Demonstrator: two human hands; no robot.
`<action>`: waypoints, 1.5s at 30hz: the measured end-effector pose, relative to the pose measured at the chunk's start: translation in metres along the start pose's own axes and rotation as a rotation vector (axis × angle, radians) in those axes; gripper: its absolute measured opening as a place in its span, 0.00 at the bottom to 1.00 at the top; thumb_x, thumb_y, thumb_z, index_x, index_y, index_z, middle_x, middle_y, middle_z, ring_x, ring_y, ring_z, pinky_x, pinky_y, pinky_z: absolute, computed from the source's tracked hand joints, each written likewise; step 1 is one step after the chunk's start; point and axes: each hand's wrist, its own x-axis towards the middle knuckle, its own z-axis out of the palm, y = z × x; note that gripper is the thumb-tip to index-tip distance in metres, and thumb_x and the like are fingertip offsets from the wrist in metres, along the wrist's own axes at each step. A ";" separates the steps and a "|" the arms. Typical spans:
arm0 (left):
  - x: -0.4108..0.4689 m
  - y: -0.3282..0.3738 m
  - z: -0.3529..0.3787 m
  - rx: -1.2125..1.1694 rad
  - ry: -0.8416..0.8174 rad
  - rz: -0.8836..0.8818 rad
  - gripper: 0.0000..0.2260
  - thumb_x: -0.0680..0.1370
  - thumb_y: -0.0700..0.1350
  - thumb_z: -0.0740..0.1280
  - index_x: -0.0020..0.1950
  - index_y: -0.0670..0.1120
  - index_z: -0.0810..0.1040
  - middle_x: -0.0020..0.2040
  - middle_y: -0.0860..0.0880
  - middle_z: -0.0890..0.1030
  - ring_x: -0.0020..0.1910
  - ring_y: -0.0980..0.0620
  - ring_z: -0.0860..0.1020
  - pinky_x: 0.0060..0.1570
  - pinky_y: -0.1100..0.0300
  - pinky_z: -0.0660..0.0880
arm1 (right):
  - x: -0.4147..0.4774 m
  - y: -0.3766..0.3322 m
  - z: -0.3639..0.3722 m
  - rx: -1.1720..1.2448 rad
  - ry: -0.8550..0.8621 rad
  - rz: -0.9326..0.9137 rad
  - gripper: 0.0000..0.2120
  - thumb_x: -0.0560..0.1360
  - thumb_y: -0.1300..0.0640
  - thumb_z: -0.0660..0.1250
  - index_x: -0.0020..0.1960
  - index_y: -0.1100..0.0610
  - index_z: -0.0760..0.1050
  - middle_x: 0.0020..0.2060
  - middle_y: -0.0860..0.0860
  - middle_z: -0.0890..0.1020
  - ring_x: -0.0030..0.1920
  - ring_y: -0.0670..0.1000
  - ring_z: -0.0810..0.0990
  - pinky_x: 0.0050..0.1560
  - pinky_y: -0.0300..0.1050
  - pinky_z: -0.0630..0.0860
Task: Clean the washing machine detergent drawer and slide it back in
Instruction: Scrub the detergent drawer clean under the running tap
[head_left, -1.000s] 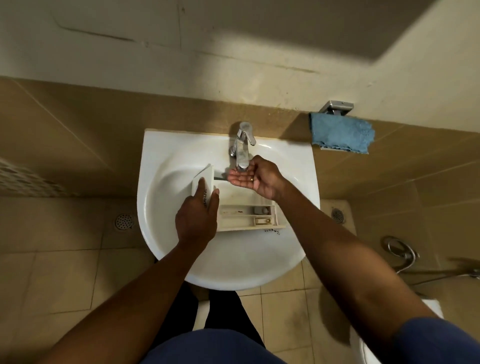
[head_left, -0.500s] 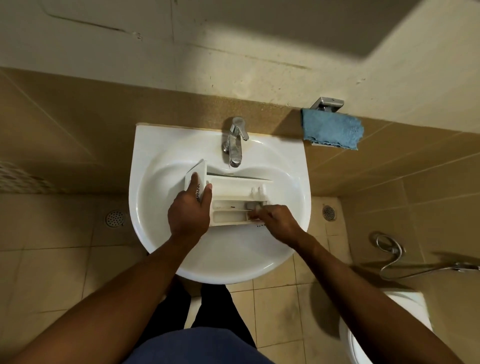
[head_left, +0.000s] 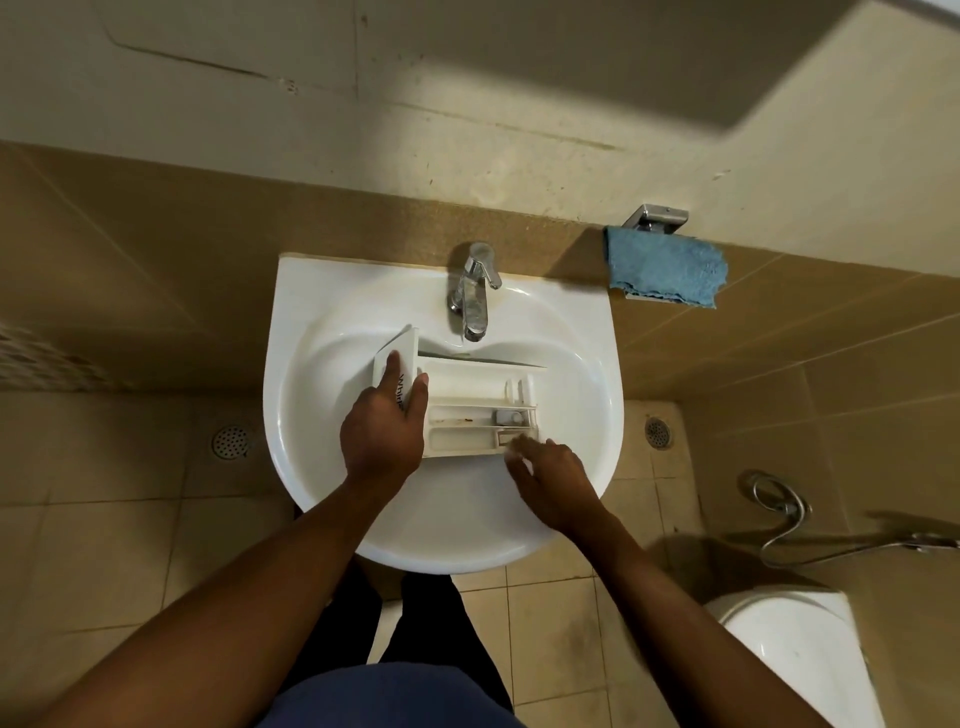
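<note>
Cleaning unfinished, I judge: left hand (head_left: 383, 434) grips the stained drawer (head_left: 467, 384) mid-frame, right hand (head_left: 553, 480) too blurred to tell; refitting remains.

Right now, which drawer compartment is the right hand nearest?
The compartment nearest the person: the right hand is at its right end; the other two lie toward the tap.

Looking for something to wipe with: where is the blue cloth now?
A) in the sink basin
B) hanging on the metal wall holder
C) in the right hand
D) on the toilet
B: the blue cloth hangs from the metal wall holder, right of the tap and outside the sink.
</note>
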 end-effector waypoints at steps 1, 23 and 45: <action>0.000 0.000 0.000 -0.002 -0.001 0.003 0.27 0.83 0.62 0.59 0.78 0.49 0.71 0.48 0.38 0.85 0.48 0.38 0.84 0.49 0.46 0.80 | 0.001 0.002 -0.003 0.020 0.035 0.037 0.12 0.84 0.53 0.61 0.59 0.58 0.80 0.51 0.55 0.86 0.50 0.56 0.84 0.58 0.47 0.77; -0.001 0.004 -0.006 -0.038 -0.005 -0.004 0.30 0.81 0.64 0.56 0.78 0.49 0.70 0.48 0.41 0.86 0.48 0.41 0.84 0.49 0.49 0.81 | 0.031 -0.032 0.000 -0.210 -0.046 0.001 0.17 0.77 0.45 0.64 0.42 0.57 0.82 0.37 0.54 0.84 0.39 0.55 0.82 0.42 0.41 0.72; 0.001 0.005 -0.005 0.061 -0.052 -0.023 0.28 0.84 0.62 0.56 0.81 0.51 0.64 0.53 0.45 0.85 0.50 0.47 0.84 0.51 0.51 0.82 | 0.166 -0.093 -0.028 1.972 -0.086 0.661 0.22 0.80 0.59 0.50 0.53 0.73 0.77 0.44 0.66 0.85 0.44 0.63 0.88 0.53 0.57 0.83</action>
